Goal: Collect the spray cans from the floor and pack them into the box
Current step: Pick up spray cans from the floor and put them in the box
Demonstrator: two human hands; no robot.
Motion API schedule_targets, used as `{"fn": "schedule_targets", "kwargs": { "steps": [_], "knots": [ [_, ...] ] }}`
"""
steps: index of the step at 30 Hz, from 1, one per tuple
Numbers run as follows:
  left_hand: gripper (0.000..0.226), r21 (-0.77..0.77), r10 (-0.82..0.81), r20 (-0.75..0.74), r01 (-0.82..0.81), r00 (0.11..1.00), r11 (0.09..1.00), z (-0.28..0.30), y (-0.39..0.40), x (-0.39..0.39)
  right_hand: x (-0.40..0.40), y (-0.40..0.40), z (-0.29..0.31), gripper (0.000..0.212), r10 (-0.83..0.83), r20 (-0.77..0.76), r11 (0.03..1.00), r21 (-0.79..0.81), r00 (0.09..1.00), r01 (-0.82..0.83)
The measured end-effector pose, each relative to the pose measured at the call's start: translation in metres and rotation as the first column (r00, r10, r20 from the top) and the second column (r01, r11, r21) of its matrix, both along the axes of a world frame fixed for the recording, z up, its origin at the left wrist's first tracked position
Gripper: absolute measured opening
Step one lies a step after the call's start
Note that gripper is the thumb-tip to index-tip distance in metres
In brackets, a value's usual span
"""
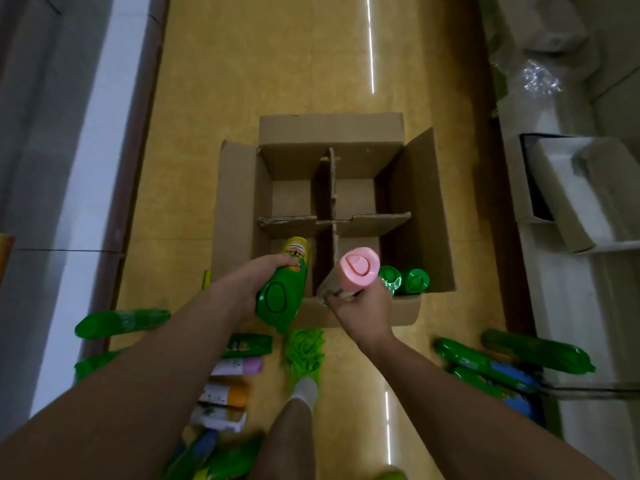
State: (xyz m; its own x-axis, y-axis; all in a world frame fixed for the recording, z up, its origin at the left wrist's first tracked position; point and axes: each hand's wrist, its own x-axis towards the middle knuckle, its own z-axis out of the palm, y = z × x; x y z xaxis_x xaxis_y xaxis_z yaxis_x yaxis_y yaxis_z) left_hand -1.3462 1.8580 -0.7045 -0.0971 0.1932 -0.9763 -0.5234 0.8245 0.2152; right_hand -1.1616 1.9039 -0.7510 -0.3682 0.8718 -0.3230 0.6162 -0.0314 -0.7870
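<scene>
Within right hand point(360, 311), pink-capped can point(356, 271)

Open cardboard box point(332, 188) at centre of frame, flaps spread, interior split into four cells by crossed dividers point(334, 220). Left hand point(256, 282) gripping a green spray can point(284, 289) over the lower-left cell. Right hand point(360, 306) gripping a pink-capped can point(349, 275) over the box's near edge. Two green caps point(403, 280) upright in the lower-right cell. Loose cans on the yellow floor point(277, 64): green ones at lower left point(121, 322) and lower right point(519, 358), mixed colours point(228, 393) at lower centre. White shelving point(571, 202) along the right edge.
</scene>
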Motion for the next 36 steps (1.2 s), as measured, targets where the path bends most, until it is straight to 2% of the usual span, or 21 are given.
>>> {"fn": "schedule_targets", "kwargs": {
  "steps": [4, 11, 16, 20, 23, 27, 31, 36],
  "knots": [
    [0.044, -0.051, -0.011, 0.036, 0.013, 0.999, 0.999, -0.027, 0.010, -0.026, -0.024, 0.004, -0.037, 0.050, 0.049, 0.040, 0.998, -0.042, 0.998, -0.048],
    [0.049, -0.098, 0.003, 0.070, 0.004, 0.998, 0.995, -0.079, 0.015, -0.049, -0.041, 0.003, -0.083, 0.045, 0.129, 0.063, 0.990, -0.072, 0.990, -0.124],
    [0.048, -0.136, 0.000, 0.112, 0.015, 0.994, 0.991, -0.104, 0.018, -0.054, -0.043, 0.004, -0.111, 0.054, 0.272, 0.134, 0.962, -0.026, 0.953, -0.271],
    [0.050, -0.165, -0.003, 0.120, 0.023, 0.993, 0.986, -0.116, 0.018, -0.057, -0.047, 0.007, -0.123, 0.044, 0.298, 0.182, 0.951, 0.028, 0.937, -0.308],
    [0.047, -0.168, -0.009, 0.134, 0.032, 0.991, 0.985, -0.121, 0.019, -0.059, -0.045, 0.014, -0.128, 0.045, 0.444, 0.316, 0.874, 0.051, 0.838, -0.483],
    [0.046, -0.165, -0.039, 0.136, 0.062, 0.990, 0.984, -0.123, 0.024, -0.062, -0.051, 0.022, -0.128, 0.043, 0.617, 0.486, 0.738, -0.087, 0.618, -0.669],
    [0.049, -0.166, -0.072, 0.126, 0.092, 0.989, 0.982, -0.121, 0.029, -0.065, -0.067, 0.024, -0.126, 0.030, 0.643, 0.544, 0.712, -0.165, 0.539, -0.682],
    [0.047, -0.157, -0.098, 0.109, 0.115, 0.989, 0.981, -0.116, 0.030, -0.062, -0.068, 0.029, -0.134, 0.053, 0.659, 0.600, 0.705, -0.280, 0.454, -0.652]
  ]
}}
